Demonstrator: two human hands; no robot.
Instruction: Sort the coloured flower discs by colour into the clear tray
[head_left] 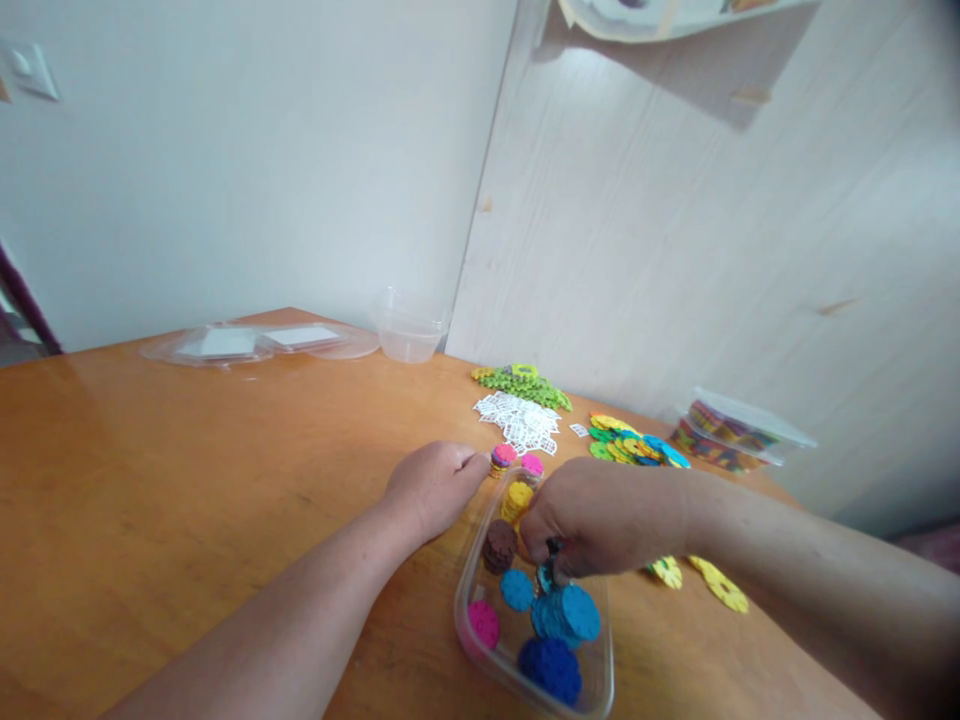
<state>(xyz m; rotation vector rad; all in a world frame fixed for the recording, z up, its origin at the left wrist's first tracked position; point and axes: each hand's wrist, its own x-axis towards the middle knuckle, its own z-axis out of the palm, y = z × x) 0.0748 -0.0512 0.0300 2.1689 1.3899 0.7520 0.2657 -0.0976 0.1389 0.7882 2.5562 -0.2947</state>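
A clear plastic container [469, 610] sits before me, holding notched plastic discs sorted by colour. Inside are yellow discs [517, 498], brown discs [500, 545], light blue discs [574, 615], dark blue discs [553, 672] and a pink disc [483, 625]. My right hand [592, 515] reaches into the container, its fingers pinched on something dark, seemingly a black disc [553, 547]. My left hand [439, 485] is closed beside the far left rim, thumb close to a small stack of pink and orange discs [503, 458]; its fingertips are hidden.
Behind the container lie white lattice pieces [521, 420] and green pieces [525, 385]. Mixed discs [634, 440] spread to the right, near stacked lidded boxes [735, 435]. A clear tub [409, 325] and clear lids [262, 342] rest along the wall.
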